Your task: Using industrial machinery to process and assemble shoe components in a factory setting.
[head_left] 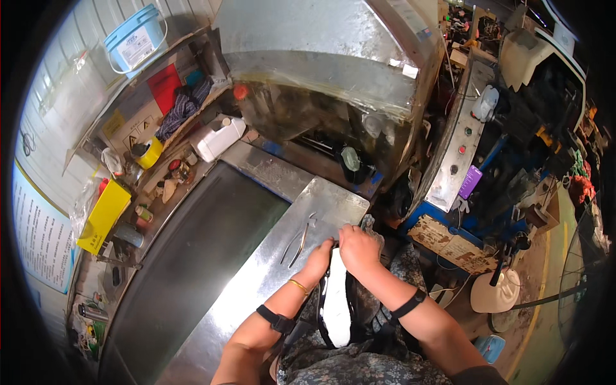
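A black shoe upper with a long white sole-shaped face (336, 308) rests across my lap, its narrow end toward me. At the far end, my left hand (316, 262) is closed on its left edge. My right hand (358, 249) is closed over the tip from the other side, with its fingers bent; what lies under the fingertips is hidden. Left of my hands, a pair of metal pincers or pliers (297, 246) lies on the shiny metal plate (256, 269), handles spread and touched by neither hand.
A dark conveyor belt (192, 256) runs along the left, beside a cluttered shelf with a yellow box (104, 215) and white jug (218, 137). A metal-hooded machine (308, 58) stands ahead. On the right are a control panel (457, 154) and a cream plastic canister (495, 292).
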`<state>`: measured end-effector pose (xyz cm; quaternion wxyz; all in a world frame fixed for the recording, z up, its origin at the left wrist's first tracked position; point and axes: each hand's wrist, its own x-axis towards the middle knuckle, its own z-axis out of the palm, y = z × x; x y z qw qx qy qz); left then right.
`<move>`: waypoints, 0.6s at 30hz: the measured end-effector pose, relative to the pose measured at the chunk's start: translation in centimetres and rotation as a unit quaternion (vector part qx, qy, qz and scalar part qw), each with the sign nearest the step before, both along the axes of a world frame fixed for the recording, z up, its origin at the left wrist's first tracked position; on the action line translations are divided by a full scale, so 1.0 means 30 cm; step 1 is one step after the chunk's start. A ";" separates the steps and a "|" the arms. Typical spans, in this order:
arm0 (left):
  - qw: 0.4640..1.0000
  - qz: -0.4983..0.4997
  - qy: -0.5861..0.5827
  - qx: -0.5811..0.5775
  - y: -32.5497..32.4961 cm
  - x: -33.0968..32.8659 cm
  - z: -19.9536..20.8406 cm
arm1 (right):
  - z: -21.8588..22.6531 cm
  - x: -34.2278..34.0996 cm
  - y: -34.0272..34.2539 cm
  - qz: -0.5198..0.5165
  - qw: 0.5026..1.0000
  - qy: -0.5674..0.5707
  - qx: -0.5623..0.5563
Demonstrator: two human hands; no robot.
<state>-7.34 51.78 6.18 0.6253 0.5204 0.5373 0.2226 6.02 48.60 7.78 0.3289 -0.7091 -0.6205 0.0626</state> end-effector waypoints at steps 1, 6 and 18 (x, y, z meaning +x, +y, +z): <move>0.981 0.029 -0.155 -0.114 -0.005 -0.013 0.012 | 0.015 -0.007 0.003 0.006 0.997 0.020 0.077; 0.891 0.235 -0.327 -0.208 -0.060 -0.196 0.036 | 0.063 -0.071 -0.194 0.134 0.911 0.376 -0.105; 0.928 0.148 -0.339 -0.034 -0.285 -0.179 0.150 | 0.159 0.301 -0.456 0.202 0.754 0.609 -0.142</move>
